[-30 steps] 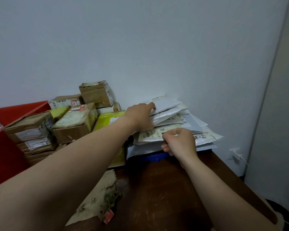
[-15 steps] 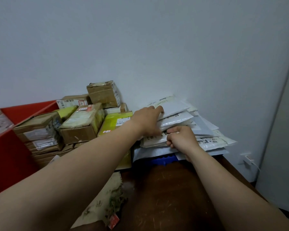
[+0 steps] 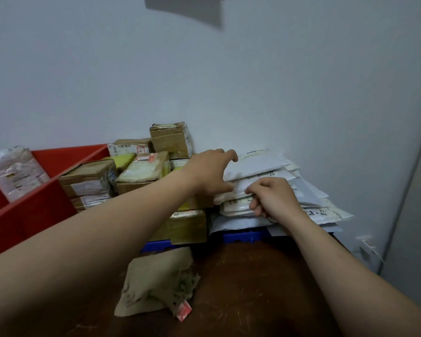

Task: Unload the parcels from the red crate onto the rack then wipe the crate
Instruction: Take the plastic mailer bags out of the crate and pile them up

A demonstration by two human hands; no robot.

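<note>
The person's left hand (image 3: 210, 172) clasps the top of a pile of white mailers (image 3: 260, 166), fingers curved over it and thumb at its near edge. The right hand (image 3: 274, 197), fingers curled, pinches the near edges lower in that pile. The mailers lie on a blue rack (image 3: 243, 236) at the far right by the wall, just right of stacked cardboard boxes (image 3: 141, 171). The red crate (image 3: 34, 210) stands at the left, holding a bagged parcel (image 3: 15, 173). A cloth (image 3: 156, 283) lies on the brown table (image 3: 253, 293), nearer.
</note>
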